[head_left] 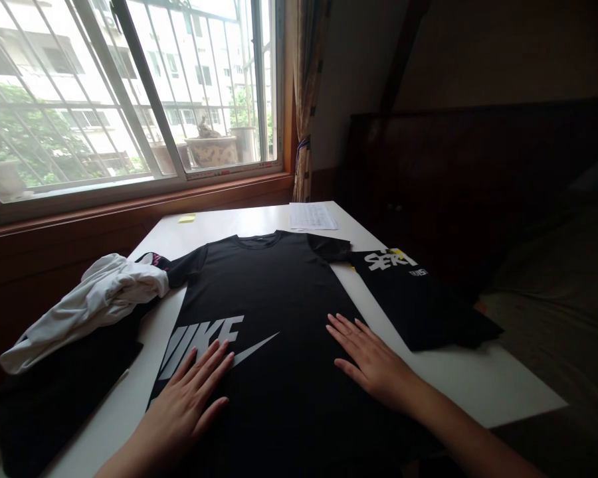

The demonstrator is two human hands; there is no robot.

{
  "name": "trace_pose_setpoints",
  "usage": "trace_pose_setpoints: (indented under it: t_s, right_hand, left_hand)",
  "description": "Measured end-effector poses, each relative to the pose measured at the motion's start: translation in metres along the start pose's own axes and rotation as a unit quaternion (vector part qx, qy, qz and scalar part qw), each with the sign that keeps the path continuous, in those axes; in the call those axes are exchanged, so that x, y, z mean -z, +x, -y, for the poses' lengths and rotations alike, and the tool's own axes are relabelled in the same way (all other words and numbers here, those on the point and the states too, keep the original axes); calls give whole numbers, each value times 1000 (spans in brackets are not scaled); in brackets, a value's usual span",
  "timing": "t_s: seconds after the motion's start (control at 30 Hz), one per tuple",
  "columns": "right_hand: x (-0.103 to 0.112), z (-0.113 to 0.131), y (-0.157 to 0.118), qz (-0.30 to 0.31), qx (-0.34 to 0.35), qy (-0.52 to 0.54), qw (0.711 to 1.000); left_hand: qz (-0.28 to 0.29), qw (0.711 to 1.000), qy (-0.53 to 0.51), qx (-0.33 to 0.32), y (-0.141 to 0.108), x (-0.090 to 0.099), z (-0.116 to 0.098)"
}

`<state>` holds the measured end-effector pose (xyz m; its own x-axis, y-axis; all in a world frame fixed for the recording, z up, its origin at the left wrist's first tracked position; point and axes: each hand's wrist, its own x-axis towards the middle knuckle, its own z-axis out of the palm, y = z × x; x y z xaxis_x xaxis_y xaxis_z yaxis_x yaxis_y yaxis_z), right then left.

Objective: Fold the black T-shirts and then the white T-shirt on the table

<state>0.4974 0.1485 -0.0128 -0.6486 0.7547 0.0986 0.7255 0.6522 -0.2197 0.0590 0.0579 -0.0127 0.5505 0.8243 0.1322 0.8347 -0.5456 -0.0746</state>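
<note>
A black T-shirt (279, 292) lies spread out on a white table (458, 378), its neckline toward the far side and a sleeve out to each side. Over the grey lettering on its left part rests my left hand (192, 392), palm down with the fingers spread. My right hand (371, 362) lies flat on the right part of the shirt, fingers stretched out. Neither hand grips anything. The lower end of the shirt runs out of view at the bottom.
White cloth (92, 302) and dark clothing (70, 385) are heaped at the table's left edge. On the right lies a folded black garment with white print (418, 299). Papers (313, 216) and a yellow note (187, 218) are at the far end, below a barred window (179, 93).
</note>
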Motion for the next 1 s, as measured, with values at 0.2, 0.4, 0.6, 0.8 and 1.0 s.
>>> trace_pose_setpoints:
  t_s: [0.2,0.4,0.6,0.8,1.0]
  right_hand:
    - [-4,-12,-20,-12,-39,-32,999]
    - [-4,-11,-29,-12,-51,-43,998]
    - [-2,-9,-32,-15,-54,-37,998]
    - [-1,-7,-37,-9,-59,-35,998]
    - [-3,-8,-37,-19,-58,-25,998]
  left_hand:
    - [-61,994,92,12,-20,6,-10]
    - [-90,990,108,18,-28,13,-16]
    - [-101,988,111,24,-33,15,-20]
    - [-89,988,125,17,-36,14,-21]
    - [-82,989,117,25,-37,13,-20]
